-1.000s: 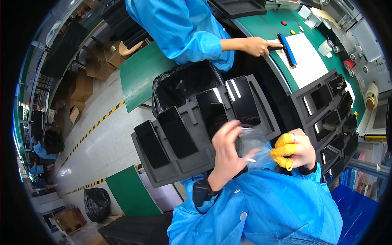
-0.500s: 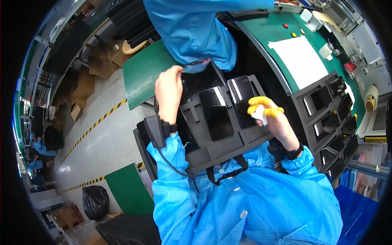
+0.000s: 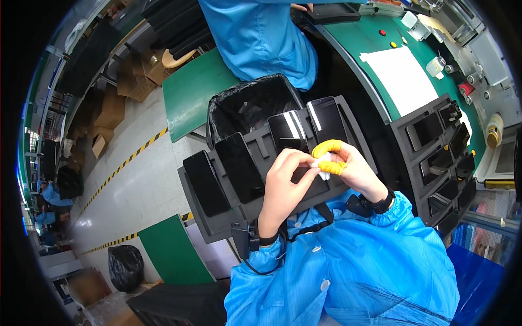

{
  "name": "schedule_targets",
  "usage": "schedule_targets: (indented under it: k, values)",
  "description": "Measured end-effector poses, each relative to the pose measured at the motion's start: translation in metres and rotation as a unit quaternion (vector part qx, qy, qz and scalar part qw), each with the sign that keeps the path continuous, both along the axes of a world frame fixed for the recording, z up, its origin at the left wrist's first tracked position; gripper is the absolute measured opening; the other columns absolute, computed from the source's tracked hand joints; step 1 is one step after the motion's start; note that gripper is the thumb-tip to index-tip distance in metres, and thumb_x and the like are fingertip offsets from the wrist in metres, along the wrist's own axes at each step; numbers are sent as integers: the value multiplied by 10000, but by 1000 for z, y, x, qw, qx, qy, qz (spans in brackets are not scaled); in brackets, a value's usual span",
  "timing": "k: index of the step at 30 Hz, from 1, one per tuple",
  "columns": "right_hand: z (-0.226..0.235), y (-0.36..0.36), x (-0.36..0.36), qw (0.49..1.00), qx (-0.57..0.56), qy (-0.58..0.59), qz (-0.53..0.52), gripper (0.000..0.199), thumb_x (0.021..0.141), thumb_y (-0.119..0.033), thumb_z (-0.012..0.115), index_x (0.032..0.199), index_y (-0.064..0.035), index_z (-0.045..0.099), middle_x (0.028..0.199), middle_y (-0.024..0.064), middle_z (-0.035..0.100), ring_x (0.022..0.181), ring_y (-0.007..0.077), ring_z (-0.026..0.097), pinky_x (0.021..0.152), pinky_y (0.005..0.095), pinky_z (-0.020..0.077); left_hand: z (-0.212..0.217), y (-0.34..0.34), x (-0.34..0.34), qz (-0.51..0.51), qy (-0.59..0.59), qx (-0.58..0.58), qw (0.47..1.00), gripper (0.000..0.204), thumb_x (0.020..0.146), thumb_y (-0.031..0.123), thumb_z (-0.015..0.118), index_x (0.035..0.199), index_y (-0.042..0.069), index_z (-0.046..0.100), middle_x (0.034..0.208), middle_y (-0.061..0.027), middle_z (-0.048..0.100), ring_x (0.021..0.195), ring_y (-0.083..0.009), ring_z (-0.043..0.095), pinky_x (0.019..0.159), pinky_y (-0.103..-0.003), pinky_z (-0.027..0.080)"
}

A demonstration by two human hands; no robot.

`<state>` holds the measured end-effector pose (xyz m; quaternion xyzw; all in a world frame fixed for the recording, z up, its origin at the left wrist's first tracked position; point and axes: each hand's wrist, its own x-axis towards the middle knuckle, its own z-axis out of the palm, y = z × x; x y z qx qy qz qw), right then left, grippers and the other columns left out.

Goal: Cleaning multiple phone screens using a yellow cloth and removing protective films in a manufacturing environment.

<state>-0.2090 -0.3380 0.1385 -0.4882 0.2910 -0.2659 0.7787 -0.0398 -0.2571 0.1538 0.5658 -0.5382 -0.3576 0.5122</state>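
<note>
Yellow finger cots cover two fingers of my right hand (image 3: 356,171), which grips a small crumpled white wipe (image 3: 323,167). My left hand (image 3: 286,187) meets it there, thumb and fingertips pinched on the wipe's left side. Both hands are over the near part of a black foam tray (image 3: 235,220) in front of my body. Slots in the tray hold several dark smartphones, among them a left one (image 3: 206,185), a second one (image 3: 239,165), a third (image 3: 285,127) partly behind my hands, and a right one (image 3: 328,117). Light strips reflect in the right two.
A bin lined with a black bag (image 3: 223,111) stands just beyond the tray. Further off is a co-worker in a blue smock (image 3: 261,43). To the right, another phone tray (image 3: 405,155) adjoins a green bench (image 3: 353,43) with a white sheet (image 3: 399,79).
My left hand has come back from above the bin, moving down and right to the wipe. My right hand has shifted slightly left and down, still holding it.
</note>
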Motion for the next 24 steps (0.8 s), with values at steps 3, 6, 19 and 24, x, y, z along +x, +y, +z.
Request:
schedule_targets:
  k: [3,6,19,24]
  values:
    - [5,3,0,999,-10,51,15,210,880,-60,675,1072,-8,609,1002,82,643,923,129,634,832,276,512,0,4,6,9,-99,-47,994,150,791,62,731,888,-2,636,1018,-96,591,864,-229,638,777,-297,505]
    - [5,8,5,994,-66,84,39,196,860,-63,700,1036,-6,635,980,76,653,912,137,641,842,280,518,-1,17,7,11,-100,-11,995,127,819,63,697,868,-3,601,912,-107,599,810,-237,635,737,-298,495]
    - [-5,1,21,955,-179,209,110,198,815,-60,711,998,-3,663,918,122,664,843,194,656,724,289,523,-40,67,17,108,-122,39,986,151,835,107,686,918,16,600,939,-105,594,873,-275,599,737,-340,484]
    - [-13,-32,58,727,-616,288,99,265,738,-21,655,1003,-8,642,914,155,616,841,332,606,756,404,501,-59,72,10,60,-314,-22,947,143,772,66,677,900,33,622,962,-96,593,904,-280,584,789,-380,483]
